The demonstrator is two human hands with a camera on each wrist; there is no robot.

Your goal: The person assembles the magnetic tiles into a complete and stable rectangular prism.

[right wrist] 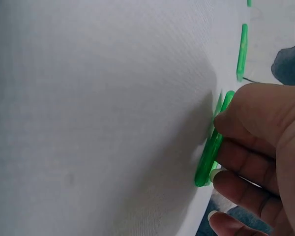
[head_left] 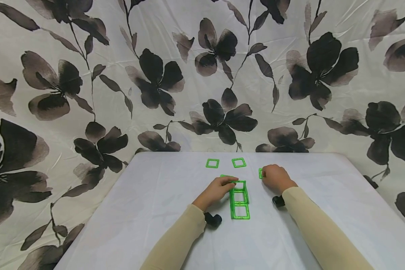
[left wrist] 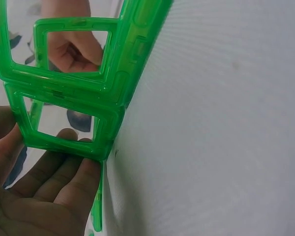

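A structure of green see-through magnetic tiles (head_left: 240,211), square frames joined in a row, stands on the white table. My left hand (head_left: 219,190) is at its far left end. In the left wrist view, the thumb and fingers of that hand (left wrist: 49,191) hold the end of the tile structure (left wrist: 64,115) from either side. My right hand (head_left: 276,177), to the right of the structure, pinches a loose green square tile (head_left: 260,173) by its edge. In the right wrist view that tile (right wrist: 206,160) lies tilted close to the table surface, partly hidden by the fingers.
Two loose green square tiles lie toward the table's far edge: one on the left (head_left: 212,163) and one nearer the middle (head_left: 239,162). The white table (head_left: 148,210) meets a flower-printed cloth (head_left: 175,86) behind it.
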